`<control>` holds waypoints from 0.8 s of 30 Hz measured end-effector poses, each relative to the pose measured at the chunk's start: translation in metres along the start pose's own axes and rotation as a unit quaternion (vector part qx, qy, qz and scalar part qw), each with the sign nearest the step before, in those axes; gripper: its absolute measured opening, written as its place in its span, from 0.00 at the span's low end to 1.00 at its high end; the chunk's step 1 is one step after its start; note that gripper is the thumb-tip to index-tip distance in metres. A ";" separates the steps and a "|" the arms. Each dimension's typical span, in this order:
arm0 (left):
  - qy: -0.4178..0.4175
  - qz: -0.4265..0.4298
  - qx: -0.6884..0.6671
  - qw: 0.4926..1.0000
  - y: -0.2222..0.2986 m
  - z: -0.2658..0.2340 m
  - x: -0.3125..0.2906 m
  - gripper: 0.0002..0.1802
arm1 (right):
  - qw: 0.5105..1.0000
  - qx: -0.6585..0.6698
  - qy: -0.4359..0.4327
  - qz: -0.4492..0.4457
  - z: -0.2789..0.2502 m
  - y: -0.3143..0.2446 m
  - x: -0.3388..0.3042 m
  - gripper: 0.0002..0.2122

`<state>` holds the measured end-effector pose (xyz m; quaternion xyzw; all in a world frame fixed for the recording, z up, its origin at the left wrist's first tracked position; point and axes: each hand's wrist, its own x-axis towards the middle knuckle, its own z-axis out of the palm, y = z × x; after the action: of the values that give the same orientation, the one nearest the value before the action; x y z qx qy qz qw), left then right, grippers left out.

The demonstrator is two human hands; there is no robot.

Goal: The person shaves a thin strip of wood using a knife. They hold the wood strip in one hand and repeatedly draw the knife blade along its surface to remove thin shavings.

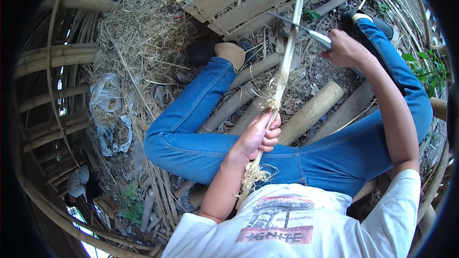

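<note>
A long pale bamboo strip (288, 52) slants up and away from my lap. My left hand (257, 136) is closed round its lower part, near my thighs. Thin curled shavings (256, 174) cling to the strip just above and below that fist. Out to the right, my right hand (348, 50) grips a knife (319, 38) by its pale handle. The narrow dark blade points left and crosses the strip's far part in this view; whether it touches the strip I cannot tell.
Bamboo poles (313, 112) lie between and under my legs. A slatted wooden panel (272, 2) stands ahead. Heaped shavings (138, 24) and crumpled clear plastic (107, 93) are at left, beside a bamboo rail wall (57, 59). Green leaves (428, 69) grow at right.
</note>
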<state>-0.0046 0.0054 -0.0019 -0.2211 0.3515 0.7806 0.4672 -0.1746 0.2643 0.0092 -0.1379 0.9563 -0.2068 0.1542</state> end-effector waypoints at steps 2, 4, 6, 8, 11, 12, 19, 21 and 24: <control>0.003 -0.003 0.006 1.000 0.000 0.001 -0.001 0.21 | 0.998 -0.023 -0.053 0.001 -0.009 -0.010 -0.005 0.14; -0.003 -0.005 -0.023 1.000 0.000 0.002 -0.001 0.21 | 0.997 -0.060 -0.040 0.025 -0.012 -0.006 0.003 0.15; -0.002 -0.004 -0.021 1.000 -0.001 0.000 -0.001 0.21 | 0.997 -0.053 0.041 0.028 -0.005 -0.001 0.008 0.14; -0.003 -0.003 -0.004 1.000 -0.002 -0.003 0.001 0.21 | 0.997 -0.010 0.071 0.019 -0.003 -0.003 0.001 0.14; -0.005 -0.004 -0.002 1.000 0.000 0.001 0.001 0.20 | 0.998 -0.063 -0.014 0.016 -0.011 -0.014 -0.006 0.13; -0.004 -0.007 -0.002 1.000 -0.001 0.000 -0.001 0.20 | 0.996 -0.069 -0.017 0.054 -0.011 -0.013 0.001 0.12; -0.004 -0.005 -0.010 1.000 -0.002 -0.003 0.000 0.21 | 0.995 -0.065 -0.076 0.026 -0.010 -0.014 -0.002 0.13; -0.008 -0.011 -0.021 1.000 0.000 -0.003 0.001 0.20 | 0.996 -0.053 -0.013 0.066 -0.006 -0.002 0.009 0.13; 0.009 -0.002 0.004 1.000 0.001 0.002 0.002 0.20 | 0.994 -0.031 0.052 0.090 -0.007 0.008 0.016 0.13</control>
<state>-0.0064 0.0074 -0.0018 -0.2268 0.3584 0.7761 0.4666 -0.1930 0.2689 0.0085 -0.0449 0.9775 -0.1689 0.1182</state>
